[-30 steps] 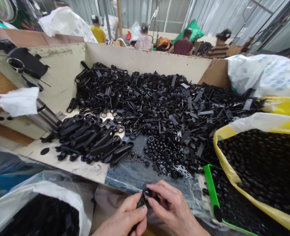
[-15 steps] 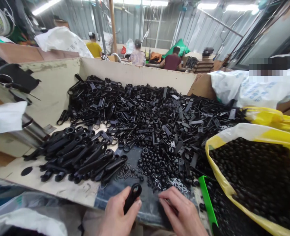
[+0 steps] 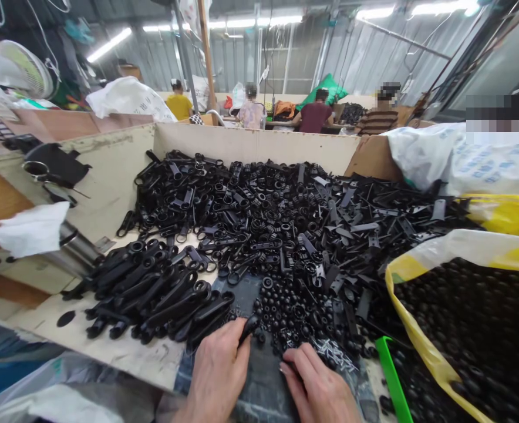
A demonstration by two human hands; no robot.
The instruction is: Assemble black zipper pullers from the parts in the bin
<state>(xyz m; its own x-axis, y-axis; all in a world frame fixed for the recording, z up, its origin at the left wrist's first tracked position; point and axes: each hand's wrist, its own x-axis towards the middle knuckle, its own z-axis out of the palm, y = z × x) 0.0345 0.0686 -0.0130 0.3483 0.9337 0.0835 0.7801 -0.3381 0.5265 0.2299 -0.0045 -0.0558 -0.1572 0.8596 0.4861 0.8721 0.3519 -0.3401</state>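
Observation:
My left hand (image 3: pixel 219 367) is closed around a black plastic handle (image 3: pixel 249 328); its rounded end sticks out past my thumb and forefinger, and the rest is hidden in the palm. To the right, my right hand (image 3: pixel 319 382) is curled with thumb and fingertips close together. Anything between those fingertips is too small or hidden to make out. Silver screws (image 3: pixel 335 353) lie just beyond its knuckles. Ahead of both hands spreads a heap of small round black caps (image 3: pixel 281 302). A dark work mat (image 3: pixel 259 385) shows beneath the hands.
Similar black handles (image 3: pixel 149 294) lie in rows at left. Loose black plastic parts (image 3: pixel 259 211) fill the back of the walled table. A yellow-white sack (image 3: pixel 403 305) of black beads and a green-edged tray (image 3: pixel 394 379) stand right. A metal cylinder (image 3: pixel 77 249) is at left. Several people sit beyond.
The handle in my left hand has tipped over, so its ring opening no longer faces me. My right hand stays beside the screws, fingers still curled. The whole view has shifted slightly.

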